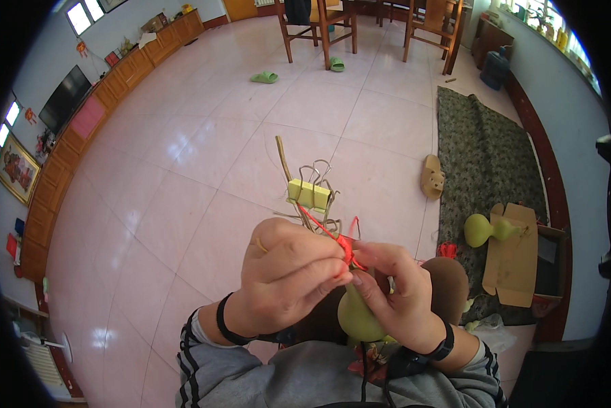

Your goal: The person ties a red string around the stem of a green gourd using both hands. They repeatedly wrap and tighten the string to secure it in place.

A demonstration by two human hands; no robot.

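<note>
A red cord (345, 246) is wrapped around the stem at the top of a green bottle gourd (359, 319). My left hand (295, 273) pinches the cord at the stem, and my right hand (394, 290) grips it from the other side, its fingers close to the gourd's neck. One strand runs up to a yellow binder clip (309, 195) with wire handles, which is fastened on dry, twisted vine stems (282, 158) above my hands. A short loose cord end rises beside the wrapping. The fingertips partly hide the wrapped cord.
At the right, a second gourd (478, 230) lies by a flattened cardboard box (512, 260) on a dark patterned mat (484, 148). A bundle of red cord (446, 250) is at the mat's edge. A tan slipper (432, 178) and wooden chairs (331, 23) stand farther off.
</note>
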